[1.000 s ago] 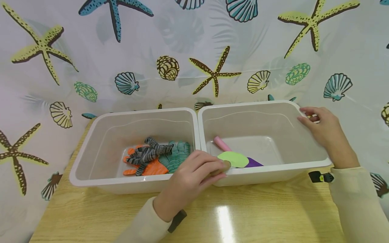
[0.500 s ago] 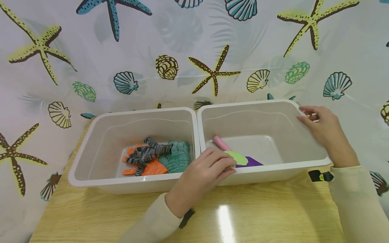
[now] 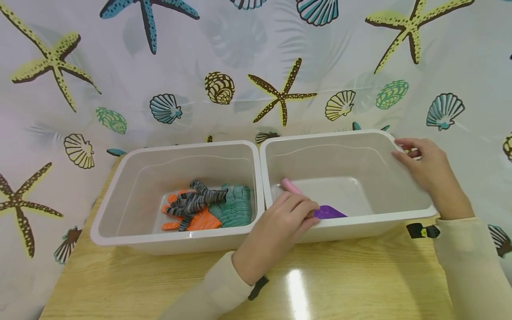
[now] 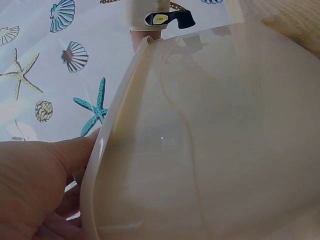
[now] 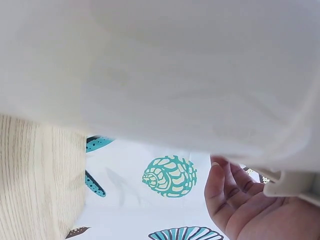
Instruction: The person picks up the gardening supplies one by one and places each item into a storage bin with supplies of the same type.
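Note:
My left hand is over the near rim of the right plastic bin, fingers curled inside it; I cannot tell what they hold. Close to its fingertips lies a purple piece, with a pink tube just behind the hand. At the bin's right end, my right hand pinches the rim between thumb and fingers. In the left wrist view, a hand sits against the pale rim. Fingers and palm of a hand show beside the bin in the right wrist view.
The left plastic bin stands side by side with the right one. In it lie a grey-and-black striped glove, an orange glove and a green ribbed glove. Behind the wooden table hangs a shell-and-starfish cloth.
My left hand has moved to the right along the near rim. The lime-green oval piece seen earlier beside its fingers is out of sight, and more purple shows. The right hand has stayed put.

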A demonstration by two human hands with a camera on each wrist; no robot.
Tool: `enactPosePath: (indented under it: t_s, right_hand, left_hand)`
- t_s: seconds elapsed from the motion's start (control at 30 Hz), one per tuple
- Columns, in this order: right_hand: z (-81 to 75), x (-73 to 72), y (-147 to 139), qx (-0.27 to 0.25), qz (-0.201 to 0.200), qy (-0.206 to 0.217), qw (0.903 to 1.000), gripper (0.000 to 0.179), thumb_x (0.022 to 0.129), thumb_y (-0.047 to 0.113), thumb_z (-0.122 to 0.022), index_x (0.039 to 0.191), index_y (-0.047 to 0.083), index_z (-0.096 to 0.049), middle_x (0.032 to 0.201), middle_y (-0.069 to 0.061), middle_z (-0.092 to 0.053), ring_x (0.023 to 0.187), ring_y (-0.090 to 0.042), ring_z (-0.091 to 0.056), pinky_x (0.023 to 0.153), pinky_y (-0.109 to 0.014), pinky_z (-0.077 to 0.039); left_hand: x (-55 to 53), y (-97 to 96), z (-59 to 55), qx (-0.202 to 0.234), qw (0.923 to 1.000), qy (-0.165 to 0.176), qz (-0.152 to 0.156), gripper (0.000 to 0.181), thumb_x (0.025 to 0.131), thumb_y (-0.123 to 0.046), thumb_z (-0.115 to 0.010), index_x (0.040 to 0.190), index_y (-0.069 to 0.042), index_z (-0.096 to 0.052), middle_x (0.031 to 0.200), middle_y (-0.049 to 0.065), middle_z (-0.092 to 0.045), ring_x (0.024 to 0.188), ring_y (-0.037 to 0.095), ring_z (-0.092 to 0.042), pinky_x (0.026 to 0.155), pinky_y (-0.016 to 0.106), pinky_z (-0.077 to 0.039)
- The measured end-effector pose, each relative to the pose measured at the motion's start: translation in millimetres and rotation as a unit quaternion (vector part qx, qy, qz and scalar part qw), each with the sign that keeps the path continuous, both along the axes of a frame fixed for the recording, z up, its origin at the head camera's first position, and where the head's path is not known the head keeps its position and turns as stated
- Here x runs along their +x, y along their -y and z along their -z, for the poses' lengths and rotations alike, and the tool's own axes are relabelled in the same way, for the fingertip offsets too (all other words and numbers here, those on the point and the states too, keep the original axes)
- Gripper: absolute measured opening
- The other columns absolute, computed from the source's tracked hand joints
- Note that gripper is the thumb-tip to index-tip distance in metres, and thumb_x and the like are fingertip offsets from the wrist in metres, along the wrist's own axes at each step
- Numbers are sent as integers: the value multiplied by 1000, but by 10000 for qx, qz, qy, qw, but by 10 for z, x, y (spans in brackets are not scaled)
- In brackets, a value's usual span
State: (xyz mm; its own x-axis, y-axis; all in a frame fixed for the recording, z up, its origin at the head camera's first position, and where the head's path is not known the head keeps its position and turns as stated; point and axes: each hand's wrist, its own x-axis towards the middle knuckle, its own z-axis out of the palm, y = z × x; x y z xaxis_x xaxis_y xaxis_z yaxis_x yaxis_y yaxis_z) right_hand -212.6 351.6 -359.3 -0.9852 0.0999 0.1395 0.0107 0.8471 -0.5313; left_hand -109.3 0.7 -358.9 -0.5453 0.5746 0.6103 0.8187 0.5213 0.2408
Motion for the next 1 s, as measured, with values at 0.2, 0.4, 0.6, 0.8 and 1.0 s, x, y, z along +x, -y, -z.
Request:
enactPosePath:
  t_s: [0.2, 0.4, 0.6, 0.8, 1.0]
  right_hand:
    - [-9, -1, 2, -24, 41, 59, 10000, 56, 86, 47, -47, 129, 10, -45, 115, -18, -42, 95, -34, -43, 62, -41, -45]
    - [-12, 5, 15, -36, 29, 70, 10000, 56, 86, 46, -47, 129, 9, -44, 115, -19, -42, 96, -34, -43, 64, -44, -45]
    - [-9, 8, 15, -33, 25, 56, 10000, 56, 86, 46, -47, 129, 10, -45, 115, -19, -42, 96, -34, -44, 63, -43, -46]
    - [-9, 7, 16, -52, 12, 57, 10000, 56, 86, 46, -47, 129, 9, -45, 116, -19, -42, 95, -34, -44, 61, -41, -46]
    - [-15, 5, 18, -65, 10, 54, 10000, 57, 86, 47, -47, 128, 9, -45, 116, -18, -42, 96, -34, -44, 62, -42, -45]
  left_hand:
    - [-5, -38, 29, 239, 9993, 281, -73, 17, 89, -21, -53, 101, -11, -59, 99, -4, -55, 94, 9, -49, 87, 15, -33]
    - [-14, -51, 39, 212, 9991, 332, -163, 14, 89, -20, -53, 98, -12, -61, 99, -4, -55, 94, 9, -48, 87, 16, -34]
    - [-15, -53, 23, 98, 9992, 112, -366, 13, 88, -20, -55, 96, -13, -62, 99, -3, -55, 94, 11, -49, 86, 16, -36]
    - [-14, -32, -10, 7, 9988, -99, -489, 16, 87, -20, -55, 99, -12, -62, 101, -3, -57, 95, 12, -49, 87, 16, -36]
    - [-8, -11, -29, -38, 9981, -272, -543, 18, 86, -19, -57, 102, -12, -61, 100, -4, -57, 93, 11, -48, 85, 17, -37]
